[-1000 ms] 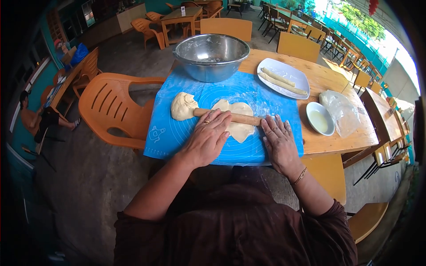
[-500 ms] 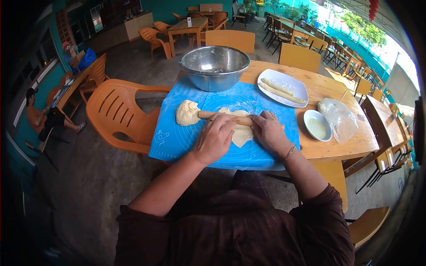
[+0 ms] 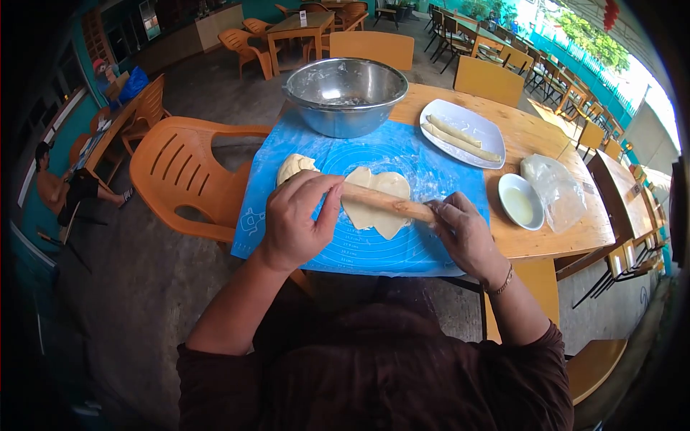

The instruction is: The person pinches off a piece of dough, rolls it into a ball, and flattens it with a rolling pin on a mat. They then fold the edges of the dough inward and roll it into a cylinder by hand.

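Since a second ago, our hands have gone from lying flat on top of the rolling pin (image 3: 382, 200) to taking it by its ends. Our left hand (image 3: 296, 218) has slid out to the left end, near the dough lump (image 3: 292, 166), and its fingers (image 3: 302, 188) are curled shut around the wood. Our right hand (image 3: 463, 231) wraps the right end, fingers closed on it too. The rolling pin runs slantwise between our hands, its left end farther from us, across the flattened dough (image 3: 379, 224). We cannot tell whether the pin presses on the dough or is raised just off it. That dough lies spread near the middle of the blue mat (image 3: 359, 251), on the table (image 3: 553, 230).

Beyond the mat stands a steel bowl (image 3: 345, 90). To the right, a white plate (image 3: 480, 129) carries two dough sticks (image 3: 460, 141). Nearer us on that side sit a small white dish (image 3: 520, 200) with pale liquid and a clear plastic bag (image 3: 555, 188) just beside it. An orange chair (image 3: 183, 176) stands left of the table.
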The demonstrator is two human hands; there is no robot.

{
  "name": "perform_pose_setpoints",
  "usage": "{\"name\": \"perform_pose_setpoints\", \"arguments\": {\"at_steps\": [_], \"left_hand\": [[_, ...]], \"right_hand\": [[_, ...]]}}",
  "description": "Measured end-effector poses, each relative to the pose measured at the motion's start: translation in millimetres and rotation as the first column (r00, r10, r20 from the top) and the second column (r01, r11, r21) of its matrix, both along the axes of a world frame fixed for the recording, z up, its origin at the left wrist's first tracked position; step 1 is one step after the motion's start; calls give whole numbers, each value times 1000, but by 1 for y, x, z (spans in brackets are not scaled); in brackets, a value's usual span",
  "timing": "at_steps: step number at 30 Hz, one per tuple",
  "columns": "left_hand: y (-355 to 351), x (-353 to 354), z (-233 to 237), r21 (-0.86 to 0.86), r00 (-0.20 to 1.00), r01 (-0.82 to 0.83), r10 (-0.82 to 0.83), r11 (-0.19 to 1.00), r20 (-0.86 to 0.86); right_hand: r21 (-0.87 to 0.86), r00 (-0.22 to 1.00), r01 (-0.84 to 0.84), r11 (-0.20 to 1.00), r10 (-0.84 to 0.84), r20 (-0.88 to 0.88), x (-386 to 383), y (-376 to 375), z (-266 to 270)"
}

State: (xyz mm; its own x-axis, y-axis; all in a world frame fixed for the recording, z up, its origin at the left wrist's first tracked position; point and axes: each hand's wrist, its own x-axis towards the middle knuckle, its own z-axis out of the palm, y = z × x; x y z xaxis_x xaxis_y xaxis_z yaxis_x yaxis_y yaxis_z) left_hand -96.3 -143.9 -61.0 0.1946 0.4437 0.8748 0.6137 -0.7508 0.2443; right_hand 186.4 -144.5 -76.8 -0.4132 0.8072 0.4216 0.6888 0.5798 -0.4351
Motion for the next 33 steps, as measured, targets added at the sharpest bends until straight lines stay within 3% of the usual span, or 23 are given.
{"name": "perform_pose_setpoints", "arguments": {"at_steps": [2,4,5,8,9,10,15,17,20,23,26,28,30,33], "left_hand": [[-9,-2,-2,-100,999,29,-32,995,-37],[-12,7,-6,-192,928,140,-197,971,-316],[-8,10,-12,-339,899,129,-254,932,-356],[13,15,-24,-394,882,64,-237,917,-408],[13,14,-21,-549,854,22,-300,836,-424],[12,13,-25,-549,853,28,-306,836,-424],[-4,8,-36,-520,822,-3,-294,854,-487],[-1,10,-35,-519,814,0,-302,855,-497],[17,15,-29,-598,811,-51,-317,800,-492],[38,24,-30,-623,792,-193,-255,758,-555],[53,31,-29,-637,794,-257,-218,727,-568],[61,36,-23,-655,787,-285,-219,699,-577],[68,42,-10,-672,733,-436,-198,598,-651],[93,43,-25,-670,762,-422,-161,611,-627]], "right_hand": [[30,1000,0,1000,0,-6,-3,-14,-2],[80,999,7,997,-10,34,-2,-9,-6],[120,997,2,993,-11,75,-3,-3,-7],[151,991,0,989,-21,136,-10,4,-9],[113,979,-19,993,-5,203,-13,3,-11],[72,963,-35,997,14,270,-13,2,-14],[-5,971,24,1000,-22,240,-15,-15,-9],[79,968,35,996,-54,246,-16,-14,-13],[57,946,67,996,-82,313,-15,7,-15],[31,905,126,992,-128,406,-18,31,-23],[111,870,202,973,-231,436,-21,44,-32],[72,860,224,972,-232,454,-22,54,-31],[43,851,251,967,-241,467,-23,66,-27],[-35,794,327,944,-254,553,-28,89,-24]]}}
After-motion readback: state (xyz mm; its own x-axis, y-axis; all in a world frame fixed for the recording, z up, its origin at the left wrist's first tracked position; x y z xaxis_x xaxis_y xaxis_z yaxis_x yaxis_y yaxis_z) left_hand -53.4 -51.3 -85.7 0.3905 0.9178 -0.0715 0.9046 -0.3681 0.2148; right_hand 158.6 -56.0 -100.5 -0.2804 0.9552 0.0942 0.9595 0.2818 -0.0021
